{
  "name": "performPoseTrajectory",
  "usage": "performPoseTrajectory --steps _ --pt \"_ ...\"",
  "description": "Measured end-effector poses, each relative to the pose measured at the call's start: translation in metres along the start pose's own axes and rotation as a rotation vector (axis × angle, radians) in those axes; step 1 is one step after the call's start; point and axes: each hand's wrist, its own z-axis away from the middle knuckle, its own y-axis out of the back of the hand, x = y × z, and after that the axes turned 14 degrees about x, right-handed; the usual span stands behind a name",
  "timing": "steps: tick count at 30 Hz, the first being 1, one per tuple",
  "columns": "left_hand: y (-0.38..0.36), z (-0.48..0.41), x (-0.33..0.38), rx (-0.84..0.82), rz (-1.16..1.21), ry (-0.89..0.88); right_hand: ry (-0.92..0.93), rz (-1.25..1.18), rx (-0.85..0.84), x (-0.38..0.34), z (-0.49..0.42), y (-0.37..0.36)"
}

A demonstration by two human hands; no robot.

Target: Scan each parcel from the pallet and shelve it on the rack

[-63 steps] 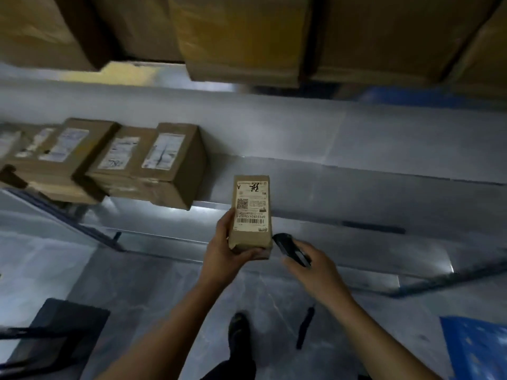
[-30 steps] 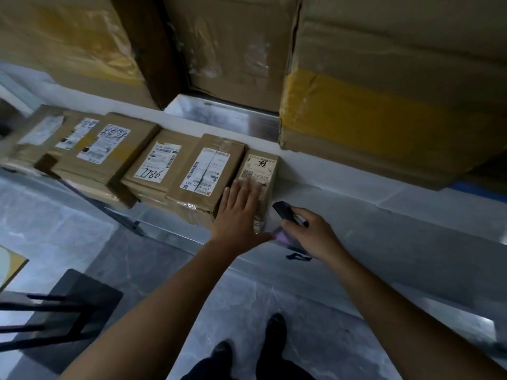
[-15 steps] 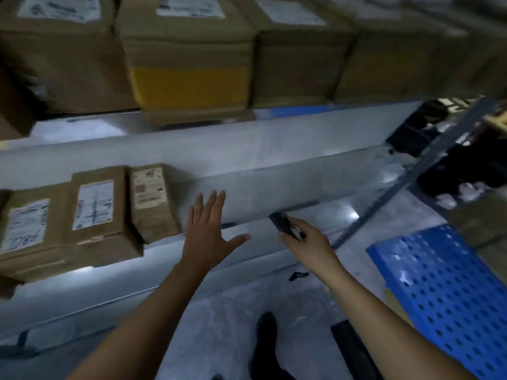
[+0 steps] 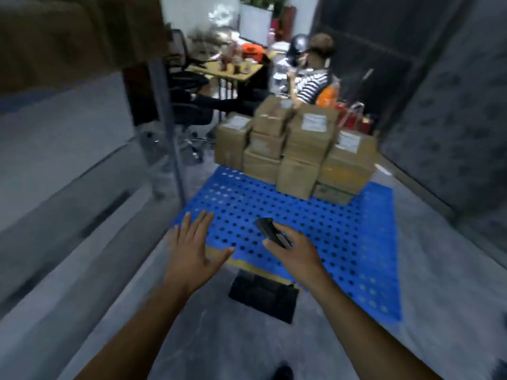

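Observation:
A blue perforated pallet (image 4: 343,242) lies on the floor ahead of me. Several brown cardboard parcels (image 4: 296,152) with white labels are stacked at its far end. My left hand (image 4: 193,253) hovers over the pallet's near left corner, fingers spread, holding nothing. My right hand (image 4: 295,248) grips a small black scanner (image 4: 271,232) above the pallet's near part. The grey metal rack (image 4: 68,165) runs along my left, blurred; a brown box (image 4: 68,37) sits on its upper shelf.
A person in a striped top (image 4: 312,83) sits behind the parcels next to a cluttered desk (image 4: 233,69) and black office chairs (image 4: 189,105). A black mat (image 4: 263,296) lies at the pallet's near edge. A dark wall (image 4: 452,105) bounds the right.
I set the small parcel on the rack beside the others, took my left hand off it, and turned right from the rack to face the pallet. The scanner stayed in my right hand.

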Motion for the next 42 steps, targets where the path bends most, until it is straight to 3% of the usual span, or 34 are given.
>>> performPoseTrajectory --steps 6,10,16,22,28,32,35,42 --pt "-0.168 -0.006 0.153 -0.237 0.168 -0.189 -0.145 0.006 0.234 0.115 -0.030 0.160" --pt "-0.227 -0.017 0.222 -0.393 0.151 -0.271 -0.233 -0.042 0.325 0.167 -0.036 0.226" --pt "-0.271 -0.132 0.258 -0.375 0.086 -0.318 -0.221 -0.026 0.341 0.205 -0.077 0.263" --pt "-0.319 -0.237 0.279 -0.273 -0.067 -0.495 -0.225 0.044 0.354 0.213 -0.162 0.276" --pt "-0.365 -0.271 0.284 -0.333 -0.192 -0.359 -0.221 0.096 0.338 0.205 -0.266 0.289" --pt "-0.375 -0.267 0.284 -0.285 -0.235 -0.429 -0.220 0.080 0.317 0.206 -0.314 0.283" --pt "-0.372 -0.271 0.279 -0.212 -0.114 -0.446 -0.235 0.056 0.308 0.211 -0.327 0.283" --pt "-0.374 -0.267 0.284 -0.272 0.144 -0.129 -0.241 -0.022 0.223 0.229 -0.327 0.301"
